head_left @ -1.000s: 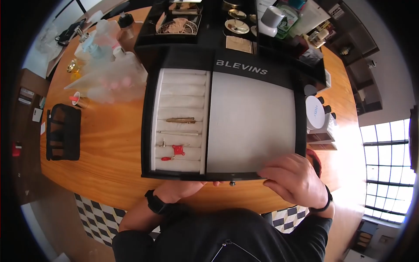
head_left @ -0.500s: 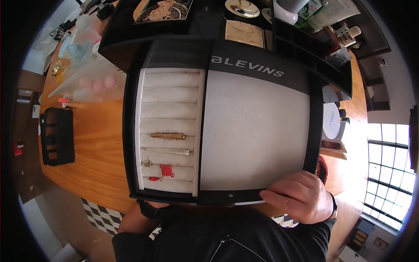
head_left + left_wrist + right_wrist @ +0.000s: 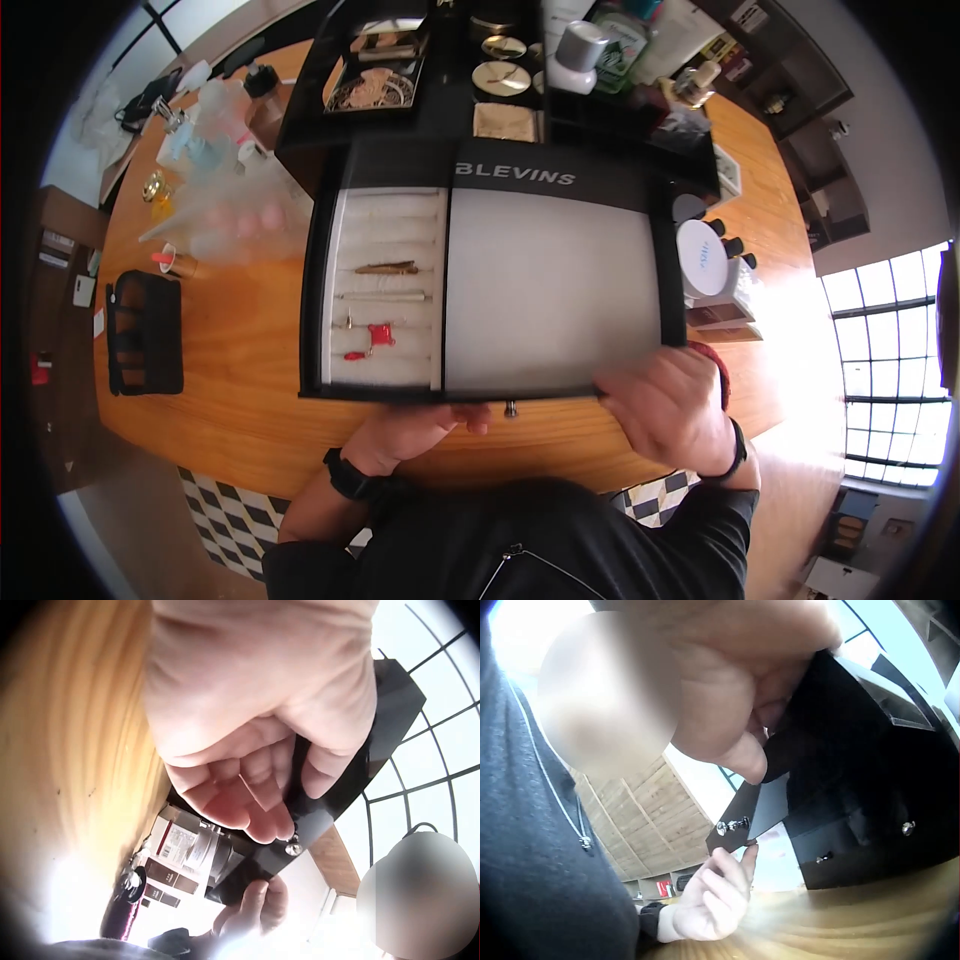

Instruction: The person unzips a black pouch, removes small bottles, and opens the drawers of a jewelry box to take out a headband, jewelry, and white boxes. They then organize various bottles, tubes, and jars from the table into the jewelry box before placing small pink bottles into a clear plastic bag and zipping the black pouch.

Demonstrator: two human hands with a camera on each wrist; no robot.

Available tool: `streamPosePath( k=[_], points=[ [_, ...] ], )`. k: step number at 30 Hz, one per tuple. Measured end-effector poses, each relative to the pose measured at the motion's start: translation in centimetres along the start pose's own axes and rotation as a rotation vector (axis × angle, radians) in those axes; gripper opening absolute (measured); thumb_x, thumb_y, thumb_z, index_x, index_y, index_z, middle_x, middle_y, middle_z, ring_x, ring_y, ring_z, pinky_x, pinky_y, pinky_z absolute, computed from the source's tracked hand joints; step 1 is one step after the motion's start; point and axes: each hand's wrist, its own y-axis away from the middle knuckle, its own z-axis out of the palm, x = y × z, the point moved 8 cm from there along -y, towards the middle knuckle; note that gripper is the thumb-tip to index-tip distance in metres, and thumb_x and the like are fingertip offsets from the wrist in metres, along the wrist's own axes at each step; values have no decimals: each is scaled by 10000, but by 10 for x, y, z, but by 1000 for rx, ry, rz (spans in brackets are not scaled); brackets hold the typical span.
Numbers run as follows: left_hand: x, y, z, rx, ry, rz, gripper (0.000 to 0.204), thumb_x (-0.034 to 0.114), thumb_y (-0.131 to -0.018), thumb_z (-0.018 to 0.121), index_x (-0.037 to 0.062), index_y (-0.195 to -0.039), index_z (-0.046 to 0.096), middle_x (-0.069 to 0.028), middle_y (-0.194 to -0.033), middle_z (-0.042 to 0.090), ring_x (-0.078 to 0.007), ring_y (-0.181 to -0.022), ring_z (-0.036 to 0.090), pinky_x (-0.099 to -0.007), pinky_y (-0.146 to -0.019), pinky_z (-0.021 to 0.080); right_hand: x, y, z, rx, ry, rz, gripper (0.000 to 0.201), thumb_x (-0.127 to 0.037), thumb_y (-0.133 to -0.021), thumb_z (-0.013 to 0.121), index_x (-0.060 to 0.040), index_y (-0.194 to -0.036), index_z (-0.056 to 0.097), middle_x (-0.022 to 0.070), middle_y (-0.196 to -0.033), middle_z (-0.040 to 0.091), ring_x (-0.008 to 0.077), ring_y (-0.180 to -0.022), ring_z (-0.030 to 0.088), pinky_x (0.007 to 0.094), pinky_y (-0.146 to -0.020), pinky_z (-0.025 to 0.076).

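In the head view a black drawer (image 3: 652, 290) with "BLEVINS" lettering is pulled out of a black organizer box (image 3: 300, 125). Its left side has padded white ring rows (image 3: 392, 226) holding gold and silver clips and a red charm (image 3: 380, 334); a light liner (image 3: 550, 290) covers the right. My right hand (image 3: 665, 405) grips the front right corner, thumb below the rim in the right wrist view. My left hand (image 3: 420, 432), fingers loosely curled, is just below the front edge, near the knob (image 3: 294, 844). In the left wrist view nothing shows between its fingers.
Compacts (image 3: 500, 78) and bottles (image 3: 580, 58) crowd the organizer's top. A black mesh pouch (image 3: 146, 330) lies on the wooden table (image 3: 240, 340) at left, with pump bottles and a plastic bag (image 3: 235, 205) behind it. A white round container (image 3: 702, 258) and boxes stand at right.
The drawer and organizer loomed larger half a second ago and now look smaller and farther from the head camera. My left hand shows more below the front edge; my right hand stays at the corner.
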Motion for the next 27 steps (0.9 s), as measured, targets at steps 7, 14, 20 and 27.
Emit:
streamPosePath(
  k=[7, 14, 20, 27],
  points=[
    [3, -7, 15, -128, 344, -31, 545, 219, -909, 544, 51, -1396, 367, -118, -1067, 589, -186, -930, 543, -315, -824, 436, 28, -19, 6, 110, 12, 132, 120, -64, -753, 662, -24, -860, 625, 118, -773, 614, 312, -691, 590, 383, -616, 479],
    [3, -8, 14, -88, 342, -26, 525, 246, -903, 548, 47, -1367, 403, -96, -1099, 585, -170, -939, 546, -300, -837, 428, 42, -30, 2, 268, 162, 148, 132, -85, -758, 669, -41, -863, 601, 109, -773, 593, 320, -717, 573, 399, -638, 465],
    [1, -10, 9, -49, 369, -25, 479, 230, -898, 545, 49, -1329, 443, -79, -1116, 599, -168, -980, 556, -301, -852, 429, 65, -46, 9, 333, 247, 236, 183, -105, -733, 671, -82, -891, 581, 63, -918, 558, 270, -863, 543, 387, -740, 426],
    [-3, -10, 11, -55, 362, -46, 452, 225, -897, 546, 48, -1305, 469, -70, -1085, 607, -162, -963, 557, -299, -848, 431, 25, -52, -8, 548, 619, 81, 571, -105, -629, 746, -145, -1171, 570, 70, -1134, 485, 272, -1088, 470, 456, -940, 369]
  ],
)
